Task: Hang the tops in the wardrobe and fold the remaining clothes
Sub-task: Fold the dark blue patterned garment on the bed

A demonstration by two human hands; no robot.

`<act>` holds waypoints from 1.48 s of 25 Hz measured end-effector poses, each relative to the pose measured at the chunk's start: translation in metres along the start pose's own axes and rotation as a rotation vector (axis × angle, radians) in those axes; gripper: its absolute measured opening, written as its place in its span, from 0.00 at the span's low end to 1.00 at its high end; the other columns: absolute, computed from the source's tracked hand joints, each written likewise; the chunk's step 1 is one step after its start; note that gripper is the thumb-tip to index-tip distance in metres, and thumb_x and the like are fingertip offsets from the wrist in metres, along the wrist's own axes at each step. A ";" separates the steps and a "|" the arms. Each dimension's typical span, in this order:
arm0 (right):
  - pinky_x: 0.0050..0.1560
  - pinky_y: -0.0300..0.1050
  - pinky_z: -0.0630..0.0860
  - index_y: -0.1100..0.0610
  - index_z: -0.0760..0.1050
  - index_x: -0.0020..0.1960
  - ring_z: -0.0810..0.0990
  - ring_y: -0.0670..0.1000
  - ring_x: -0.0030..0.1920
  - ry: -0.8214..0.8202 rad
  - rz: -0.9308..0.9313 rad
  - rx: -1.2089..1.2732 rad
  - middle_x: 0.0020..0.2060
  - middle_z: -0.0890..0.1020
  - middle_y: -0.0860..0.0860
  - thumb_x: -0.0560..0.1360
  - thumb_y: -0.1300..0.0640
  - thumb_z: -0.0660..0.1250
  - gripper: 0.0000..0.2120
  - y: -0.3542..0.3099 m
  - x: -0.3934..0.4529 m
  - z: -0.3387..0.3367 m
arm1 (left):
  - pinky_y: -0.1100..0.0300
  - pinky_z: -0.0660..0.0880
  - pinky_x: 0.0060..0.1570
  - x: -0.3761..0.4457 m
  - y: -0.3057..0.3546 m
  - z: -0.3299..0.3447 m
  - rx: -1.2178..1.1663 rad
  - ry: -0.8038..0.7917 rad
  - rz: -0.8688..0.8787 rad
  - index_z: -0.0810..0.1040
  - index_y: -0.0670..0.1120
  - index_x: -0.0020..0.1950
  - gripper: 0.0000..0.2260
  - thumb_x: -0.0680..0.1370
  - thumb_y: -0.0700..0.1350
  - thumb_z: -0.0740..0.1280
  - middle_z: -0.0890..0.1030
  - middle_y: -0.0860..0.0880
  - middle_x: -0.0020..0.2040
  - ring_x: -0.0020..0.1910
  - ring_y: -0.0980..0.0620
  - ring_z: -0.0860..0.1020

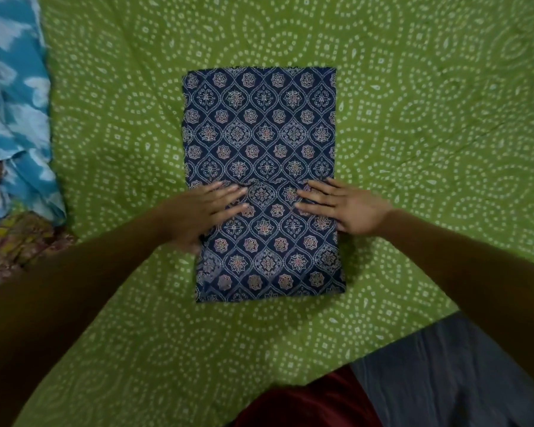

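Pressing flat, left hand [198, 211] and right hand [342, 204] (fingers straight, slightly spread) rest on the folded navy garment [259, 134].

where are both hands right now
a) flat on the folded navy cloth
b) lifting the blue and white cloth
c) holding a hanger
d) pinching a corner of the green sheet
a: the left hand and the right hand lie with straight fingers on the navy cloth, which sits folded in a rectangle on the green sheet.

navy floral-print garment [261, 143], green white-dotted bedsheet [413, 118], blue-and-white cloth [16, 103]
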State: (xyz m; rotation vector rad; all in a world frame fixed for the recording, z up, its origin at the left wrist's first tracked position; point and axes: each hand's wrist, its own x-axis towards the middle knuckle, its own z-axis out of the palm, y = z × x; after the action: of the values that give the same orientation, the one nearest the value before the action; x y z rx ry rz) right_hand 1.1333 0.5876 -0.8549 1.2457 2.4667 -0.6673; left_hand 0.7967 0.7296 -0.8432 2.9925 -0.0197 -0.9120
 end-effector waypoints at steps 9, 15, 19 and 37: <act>0.29 0.28 0.72 0.58 0.70 0.38 0.78 0.39 0.27 0.434 0.847 1.599 0.33 0.79 0.50 0.75 0.57 0.65 0.09 0.031 0.035 -0.061 | 0.66 0.78 0.46 0.021 -0.023 -0.048 -2.010 0.612 -1.060 0.78 0.49 0.49 0.15 0.84 0.46 0.52 0.84 0.52 0.44 0.42 0.64 0.81; 0.30 0.36 0.76 0.62 0.77 0.40 0.80 0.50 0.31 0.371 1.018 1.574 0.31 0.82 0.51 0.78 0.48 0.64 0.18 0.013 0.035 -0.052 | 0.53 0.70 0.59 0.013 -0.023 -0.048 -1.849 0.355 -1.135 0.75 0.43 0.63 0.26 0.73 0.60 0.68 0.78 0.42 0.61 0.54 0.49 0.76; 0.50 0.42 0.74 0.62 0.73 0.60 0.77 0.54 0.49 0.392 1.193 1.089 0.54 0.79 0.58 0.79 0.48 0.61 0.19 -0.034 0.014 -0.039 | 0.49 0.73 0.58 -0.006 0.023 -0.041 -1.415 0.563 -1.287 0.75 0.41 0.61 0.18 0.80 0.54 0.62 0.80 0.44 0.56 0.56 0.44 0.77; 0.73 0.53 0.55 0.60 0.55 0.75 0.56 0.56 0.74 0.699 1.259 0.725 0.74 0.58 0.58 0.77 0.37 0.58 0.37 -0.033 0.076 -0.009 | 0.41 0.47 0.74 0.056 0.018 -0.005 -0.594 0.394 -1.209 0.44 0.44 0.79 0.36 0.79 0.67 0.45 0.46 0.45 0.79 0.77 0.43 0.46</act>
State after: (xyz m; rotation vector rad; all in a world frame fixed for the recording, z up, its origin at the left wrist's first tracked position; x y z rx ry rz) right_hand 1.0620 0.6271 -0.8735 3.2093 1.1392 -0.7799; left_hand 0.8458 0.7113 -0.8704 2.3130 1.7919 -0.1609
